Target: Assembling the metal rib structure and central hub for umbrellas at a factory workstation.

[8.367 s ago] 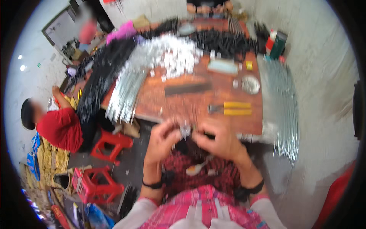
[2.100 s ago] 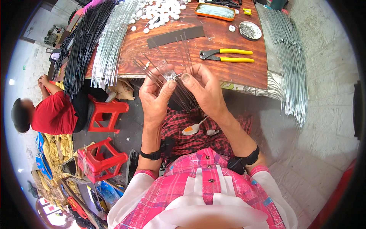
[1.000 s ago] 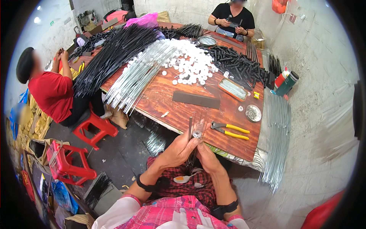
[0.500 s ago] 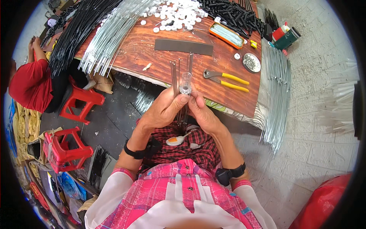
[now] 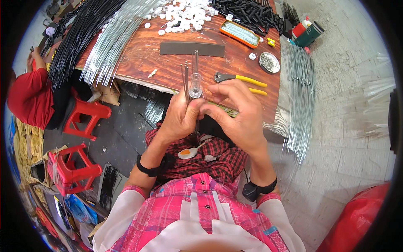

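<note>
My left hand [image 5: 178, 119] and my right hand [image 5: 235, 113] meet in front of my chest, just short of the wooden table's [image 5: 168, 67] near edge. Between the fingertips sits a small clear plastic piece [image 5: 195, 86] with thin metal rods [image 5: 185, 80] standing upright through it. The left hand grips the rods from below. The right hand's thumb and fingers pinch at the plastic piece from the right side.
On the table lie yellow-handled pliers [image 5: 241, 78], a dark flat strip [image 5: 192, 48], a round metal dish [image 5: 269, 62], white plastic caps [image 5: 180, 8], bundles of silver rods [image 5: 110, 40] and black rods [image 5: 79, 33]. Red stools [image 5: 79, 119] stand left. A person in red [image 5: 27, 98] sits at far left.
The view has tilted down and closer onto my hands. The rods and clear piece stay held upright between both hands; the hands have barely shifted in the last half second.
</note>
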`<action>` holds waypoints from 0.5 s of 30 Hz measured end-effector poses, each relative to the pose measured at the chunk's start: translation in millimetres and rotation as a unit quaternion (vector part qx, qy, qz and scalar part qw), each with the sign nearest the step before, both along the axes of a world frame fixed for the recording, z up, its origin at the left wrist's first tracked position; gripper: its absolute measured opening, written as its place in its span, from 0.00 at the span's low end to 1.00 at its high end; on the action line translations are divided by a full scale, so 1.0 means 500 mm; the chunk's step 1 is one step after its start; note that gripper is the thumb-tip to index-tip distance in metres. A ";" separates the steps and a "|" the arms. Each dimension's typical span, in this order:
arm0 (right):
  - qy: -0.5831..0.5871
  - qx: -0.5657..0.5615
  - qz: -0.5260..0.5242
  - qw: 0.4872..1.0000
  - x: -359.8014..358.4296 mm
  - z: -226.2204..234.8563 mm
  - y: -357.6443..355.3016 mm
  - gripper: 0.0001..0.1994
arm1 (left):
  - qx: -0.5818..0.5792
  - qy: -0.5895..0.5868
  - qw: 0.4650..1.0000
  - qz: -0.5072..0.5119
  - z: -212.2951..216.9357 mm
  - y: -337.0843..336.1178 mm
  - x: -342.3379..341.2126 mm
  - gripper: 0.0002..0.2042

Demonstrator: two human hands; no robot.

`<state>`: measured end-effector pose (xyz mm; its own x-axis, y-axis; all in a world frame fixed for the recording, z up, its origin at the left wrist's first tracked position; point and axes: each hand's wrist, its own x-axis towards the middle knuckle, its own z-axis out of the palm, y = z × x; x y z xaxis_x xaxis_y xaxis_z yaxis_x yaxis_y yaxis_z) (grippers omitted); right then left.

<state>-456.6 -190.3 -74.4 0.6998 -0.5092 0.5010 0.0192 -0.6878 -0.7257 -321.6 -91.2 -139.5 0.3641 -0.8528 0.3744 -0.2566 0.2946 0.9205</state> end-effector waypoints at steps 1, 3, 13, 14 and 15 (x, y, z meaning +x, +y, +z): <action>0.000 0.000 -0.001 1.000 0.001 -0.003 -0.001 0.16 | 0.000 0.015 1.000 -0.008 0.001 -0.002 -0.004 0.14; -0.018 -0.011 -0.032 0.999 0.002 -0.010 -0.002 0.14 | 0.001 0.031 0.999 -0.017 0.008 -0.006 -0.016 0.14; -0.005 0.306 -0.014 0.952 -0.014 -0.011 -0.005 0.09 | 0.009 0.033 0.999 0.007 0.009 -0.023 -0.034 0.10; -0.012 0.402 0.032 0.915 -0.017 -0.024 -0.020 0.10 | 0.006 0.045 0.999 -0.002 0.012 -0.029 -0.040 0.10; -0.021 0.490 0.076 0.868 -0.024 -0.028 -0.031 0.11 | 0.015 0.039 0.999 0.007 0.010 -0.026 -0.042 0.10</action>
<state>-468.7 -205.9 -88.2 0.7878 -0.6086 -0.0945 0.0957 0.2725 -0.9574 -342.4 -104.0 -134.6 0.4030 -0.8580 0.3186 -0.1878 0.2631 0.9463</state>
